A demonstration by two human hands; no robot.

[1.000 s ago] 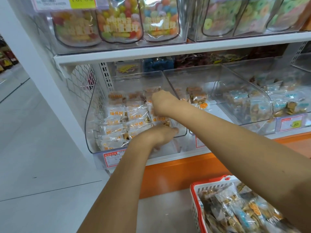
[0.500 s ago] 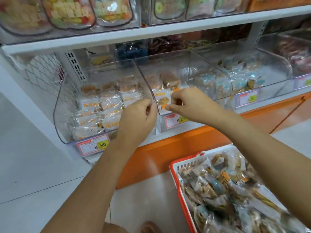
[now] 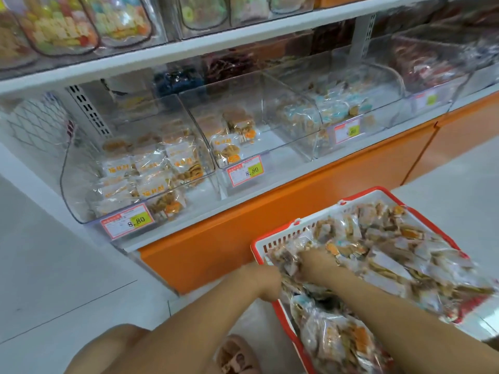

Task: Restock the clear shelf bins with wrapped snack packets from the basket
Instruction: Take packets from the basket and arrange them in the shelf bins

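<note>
Bins (image 3: 78, 179) above the basket (image 3: 283, 233) were part full, and the basket was heaped | left hand (image 3: 266, 282) and right hand (image 3: 318, 263) were down in its packets (image 3: 391, 265) | fingers hidden — cannot tell the grip

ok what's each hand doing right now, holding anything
Left hand: at the rim of the red basket, fingers hidden among snack packets, cannot tell.
Right hand: fingers buried in the packets, cannot tell.
</note>
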